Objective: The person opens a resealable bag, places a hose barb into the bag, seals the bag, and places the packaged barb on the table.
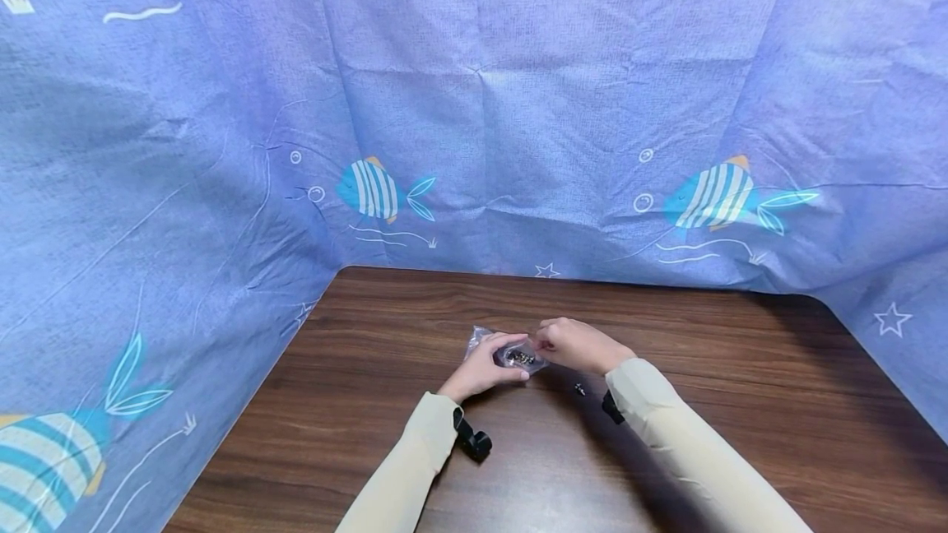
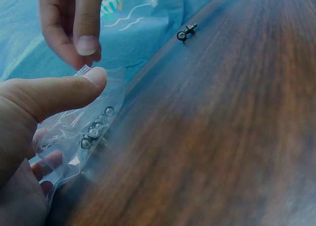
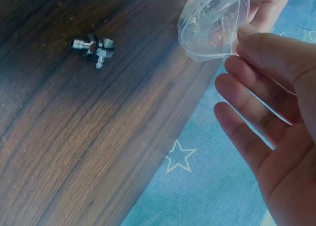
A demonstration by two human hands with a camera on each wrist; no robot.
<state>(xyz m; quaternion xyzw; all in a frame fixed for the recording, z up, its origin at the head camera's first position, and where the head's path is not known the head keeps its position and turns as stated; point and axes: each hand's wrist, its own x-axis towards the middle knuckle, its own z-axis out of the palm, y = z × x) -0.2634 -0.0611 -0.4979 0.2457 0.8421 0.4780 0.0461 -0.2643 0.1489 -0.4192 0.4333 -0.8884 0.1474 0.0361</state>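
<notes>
Bag (image 3: 212,28) of clear plastic near the middle of the tabletop (image 1: 785,385), well apart from left, right and far edges, with small metal parts (image 2: 94,131) gathered inside. Clamped between thumb and curled fingers of the left hand (image 1: 481,368). At the opposite side, right hand (image 1: 581,345), thumb and fingertips close at the bag's rim; cannot tell whether pinching plastic. Nearby, loose on the wood, metal fitting (image 1: 580,389). Wide room to left and right of both sleeves (image 1: 411,459); beyond the straight far edge, blue curtain (image 1: 481,89) printed with fish, waves and stars.
</notes>
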